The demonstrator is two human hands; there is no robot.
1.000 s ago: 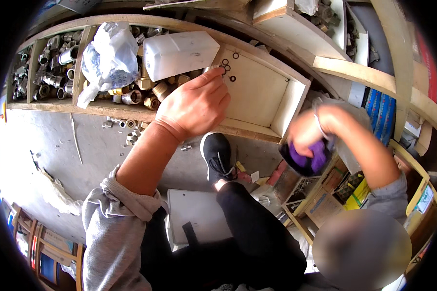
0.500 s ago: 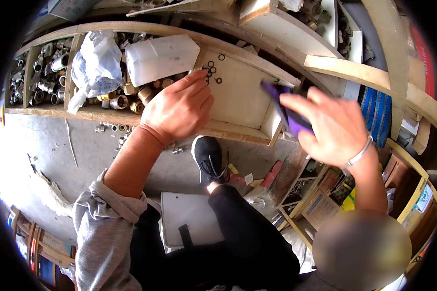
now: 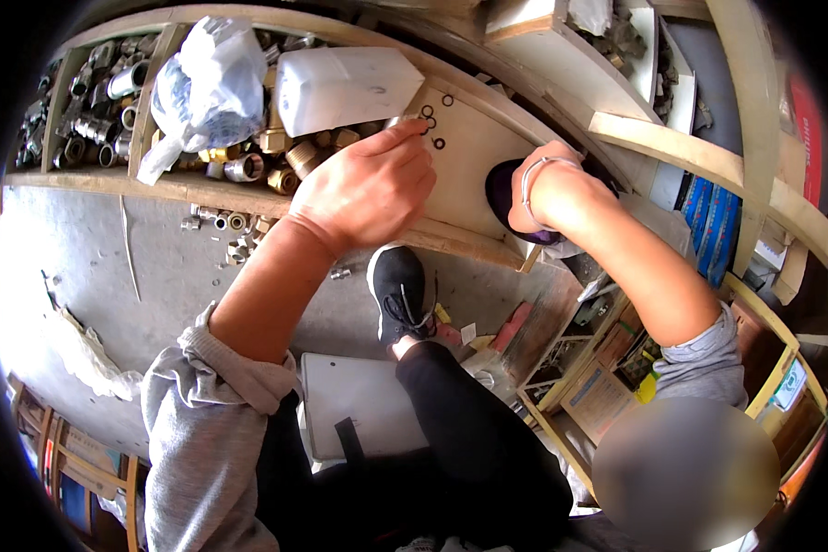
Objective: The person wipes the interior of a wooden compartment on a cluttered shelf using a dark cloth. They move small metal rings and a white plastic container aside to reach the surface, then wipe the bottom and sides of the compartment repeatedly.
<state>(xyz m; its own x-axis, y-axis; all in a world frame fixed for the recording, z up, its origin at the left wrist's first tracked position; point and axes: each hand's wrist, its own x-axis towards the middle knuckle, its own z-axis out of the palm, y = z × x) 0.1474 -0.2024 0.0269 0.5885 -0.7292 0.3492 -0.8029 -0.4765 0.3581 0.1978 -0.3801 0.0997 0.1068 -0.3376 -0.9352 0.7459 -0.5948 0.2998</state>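
My left hand (image 3: 368, 191) reaches over the wooden compartment tray (image 3: 202, 191). Its thumb and fingers are pressed together beside several small dark rings (image 3: 439, 143) on the pale compartment floor; I cannot make out what is between the fingertips. At the right end of the same compartment, my right hand (image 3: 545, 189) is closed on a dark purple object with a rounded edge (image 3: 499, 195). The hand and wrist cover much of this object, so its kind does not show.
A translucent plastic container (image 3: 345, 90) and a tied plastic bag (image 3: 210, 87) rest on metal fittings (image 3: 244, 167) in the tray. More fittings (image 3: 239, 248) lie on the floor (image 3: 170, 304). Wooden shelving (image 3: 708, 152) stands at right; a pale case (image 3: 359, 405) is between my legs.
My right hand has turned over and swung forward and left, bringing the purple object low over the compartment's right end. My left hand stays by the rings, and fewer rings show beside it.
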